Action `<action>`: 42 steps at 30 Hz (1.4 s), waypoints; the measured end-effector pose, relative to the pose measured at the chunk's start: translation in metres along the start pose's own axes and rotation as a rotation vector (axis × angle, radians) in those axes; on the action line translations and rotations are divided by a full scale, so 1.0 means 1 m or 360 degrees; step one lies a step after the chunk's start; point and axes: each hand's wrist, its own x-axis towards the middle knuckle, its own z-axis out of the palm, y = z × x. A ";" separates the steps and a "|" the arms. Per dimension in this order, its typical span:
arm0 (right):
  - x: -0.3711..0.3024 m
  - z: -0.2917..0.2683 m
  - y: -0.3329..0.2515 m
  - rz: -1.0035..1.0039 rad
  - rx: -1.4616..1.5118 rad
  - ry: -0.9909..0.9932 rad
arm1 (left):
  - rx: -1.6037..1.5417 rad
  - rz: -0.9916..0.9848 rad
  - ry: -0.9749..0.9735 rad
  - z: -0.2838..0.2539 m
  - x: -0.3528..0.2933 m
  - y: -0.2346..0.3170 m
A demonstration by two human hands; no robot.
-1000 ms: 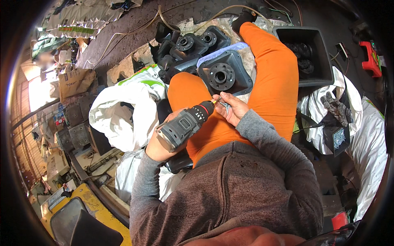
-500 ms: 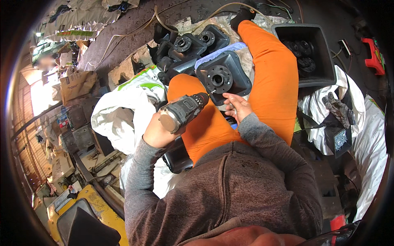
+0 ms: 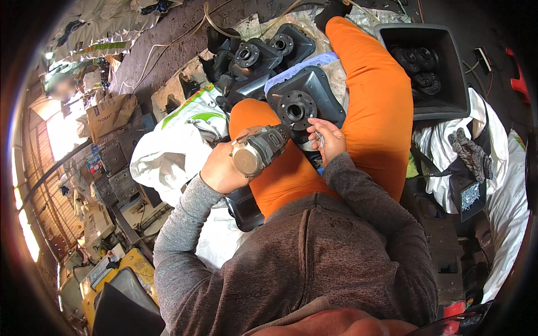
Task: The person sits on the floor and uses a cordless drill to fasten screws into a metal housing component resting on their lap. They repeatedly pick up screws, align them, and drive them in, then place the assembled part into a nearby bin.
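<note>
My left hand [image 3: 221,169] is wrapped round the grip of a grey cordless drill [image 3: 259,150], its chuck pointing toward a black plastic housing [image 3: 324,95] between my legs. A round black flange [image 3: 297,109] with a central hole and several small holes sits on that housing. Bent and closed, the fingers of my right hand [image 3: 332,140] hold shiny metal screws, partly hidden by the palm. Its thumb and forefinger pinch together at the lower right rim of the flange. The drill's tip lies close below the flange; whether it touches cannot be seen.
More black housings with flanges [image 3: 246,55] stand beyond my left knee. At the right is a black bin [image 3: 459,73] holding several flanges. A grey glove [image 3: 472,154] lies on white sacks beside a small box of screws [image 3: 471,196]. Hoses cross the floor at the back.
My right hand has moved up, bringing its fingertips to the flange's rim. The drill has swung slightly, with its chuck now nearer the right hand. The whole view has shifted a little.
</note>
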 end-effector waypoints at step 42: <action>-0.030 -0.010 -0.027 0.0216 -0.0112 -0.0916 | -0.0712 0.0158 0.0278 0.039 -0.092 -0.015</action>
